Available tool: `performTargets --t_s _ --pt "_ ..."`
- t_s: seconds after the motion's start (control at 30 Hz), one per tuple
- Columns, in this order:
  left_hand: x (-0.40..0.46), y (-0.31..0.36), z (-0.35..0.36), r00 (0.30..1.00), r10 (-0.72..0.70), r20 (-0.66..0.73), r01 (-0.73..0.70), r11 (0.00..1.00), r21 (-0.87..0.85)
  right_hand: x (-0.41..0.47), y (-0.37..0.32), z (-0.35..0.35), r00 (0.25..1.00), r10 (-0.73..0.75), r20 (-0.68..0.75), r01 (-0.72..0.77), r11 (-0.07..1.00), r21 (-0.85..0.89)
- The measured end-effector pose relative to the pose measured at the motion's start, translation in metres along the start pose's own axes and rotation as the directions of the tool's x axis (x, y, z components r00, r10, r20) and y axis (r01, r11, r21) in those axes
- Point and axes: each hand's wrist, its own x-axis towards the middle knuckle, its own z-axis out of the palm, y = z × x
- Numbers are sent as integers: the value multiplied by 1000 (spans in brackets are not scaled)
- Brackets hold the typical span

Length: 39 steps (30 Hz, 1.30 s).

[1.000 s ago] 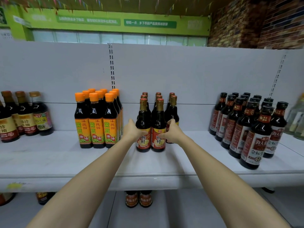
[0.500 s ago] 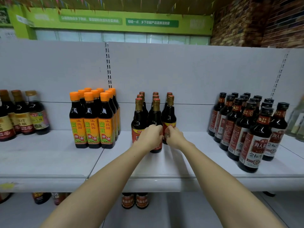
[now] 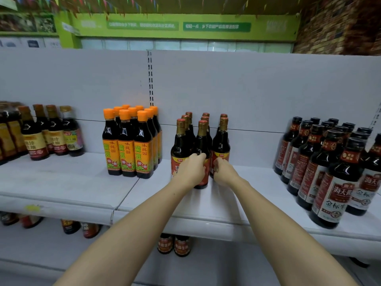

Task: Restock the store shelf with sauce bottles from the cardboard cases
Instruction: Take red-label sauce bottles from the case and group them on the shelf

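Red-labelled sauce bottles (image 3: 201,149), shelf (image 3: 206,205) centre, just right of the orange-capped bottles (image 3: 127,145). Left hand (image 3: 192,171) had shifted from the front-left bottle onto the front-middle bottle (image 3: 203,162), fingers wrapped round it; right hand (image 3: 221,171) kept its curled hold on the right-hand bottle (image 3: 221,145). Judged: facing-up, placement nearly complete.

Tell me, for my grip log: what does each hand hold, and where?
Left hand grips the front middle gold-capped dark sauce bottle at its red label; right hand grips the neighbouring bottle's label.
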Motion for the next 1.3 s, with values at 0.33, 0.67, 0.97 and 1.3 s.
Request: performTargets --t_s 0.33,0.67,0.97,1.3 --pt "-39 -37 -11 958 -277 -68 245 921 -302 -25 -10 16 999 8 -40 1 978 207" --pt "-58 -79 0 881 -438 180 473 798 -374 -50 -27 52 987 138 -86 -85 888 451" --pt "-47 -88 25 893 -427 143 422 682 -597 -37 -41 76 939 299 -168 -186 855 484" --pt "-34 -106 42 905 -402 143 396 667 -632 -34 -35 87 923 328 -203 -197 853 483"
